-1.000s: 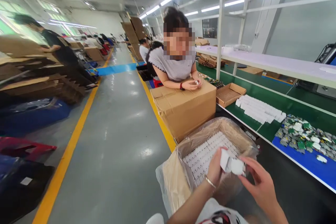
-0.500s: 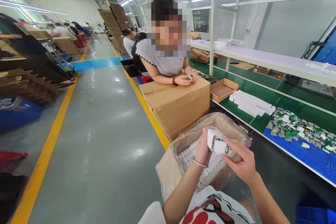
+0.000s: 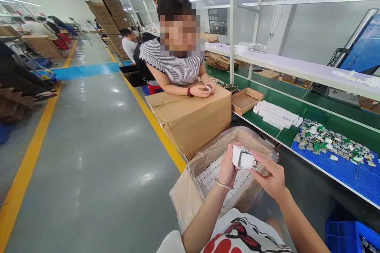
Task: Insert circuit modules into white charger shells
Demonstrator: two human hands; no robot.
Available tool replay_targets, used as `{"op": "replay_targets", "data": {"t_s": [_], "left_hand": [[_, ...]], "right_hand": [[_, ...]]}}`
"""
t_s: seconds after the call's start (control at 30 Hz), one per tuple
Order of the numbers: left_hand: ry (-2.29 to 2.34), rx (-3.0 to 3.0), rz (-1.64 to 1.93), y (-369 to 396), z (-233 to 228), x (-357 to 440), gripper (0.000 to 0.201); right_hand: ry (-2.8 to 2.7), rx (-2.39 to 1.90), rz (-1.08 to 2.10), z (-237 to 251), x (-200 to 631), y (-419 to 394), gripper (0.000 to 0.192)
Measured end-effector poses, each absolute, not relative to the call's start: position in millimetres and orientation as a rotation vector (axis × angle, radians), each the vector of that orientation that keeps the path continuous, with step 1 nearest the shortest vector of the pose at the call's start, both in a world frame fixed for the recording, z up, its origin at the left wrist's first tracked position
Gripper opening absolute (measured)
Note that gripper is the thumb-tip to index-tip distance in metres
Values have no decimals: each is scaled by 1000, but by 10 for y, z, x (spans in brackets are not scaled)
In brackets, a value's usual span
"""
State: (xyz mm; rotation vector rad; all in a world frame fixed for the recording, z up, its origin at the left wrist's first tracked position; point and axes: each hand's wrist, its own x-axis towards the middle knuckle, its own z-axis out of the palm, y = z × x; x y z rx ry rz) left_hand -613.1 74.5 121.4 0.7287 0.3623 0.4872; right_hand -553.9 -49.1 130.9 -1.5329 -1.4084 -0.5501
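Holding a white plug part over the open box

Gripping a small white plug part [image 3: 242,157] low in the centre of the frame, your left hand [image 3: 228,168] closes its fingers round the part's left side. Your right hand [image 3: 271,176] pinches the right end, where a bit of circuit board shows. Both hands are clamped on the one piece, just above a bag-lined carton [image 3: 190,201] filled with rows of white pieces.

Behind it, mid-frame, a co-worker leans on a closed cardboard box [image 3: 192,116], with their hands [image 3: 204,90] together on something small. Along the right, a green workbench [image 3: 326,120] carries a row of white housings [image 3: 276,114], a small open tray box [image 3: 246,101] and a heap of circuit boards [image 3: 329,144] on a blue mat [image 3: 350,174].
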Motion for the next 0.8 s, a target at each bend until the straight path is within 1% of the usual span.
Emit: {"op": "replay_targets", "data": {"t_s": [0.27, 0.5, 0.67, 0.8], "left_hand": [[391, 738, 505, 737, 1222, -6134, 53], [396, 784, 470, 704, 1247, -6175, 56], [455, 769, 465, 662, 1153, -6142, 62], [450, 740, 458, 599, 1112, -6124, 61]], "right_hand": [[-1383, -1494, -546, 1261, -5513, -467, 62], [-1311, -1547, -422, 1248, -5529, -531, 49], [-1251, -1582, -534, 1058, -5531, -568, 44], [-1301, -1584, -602, 1013, -5520, -615, 48]]}}
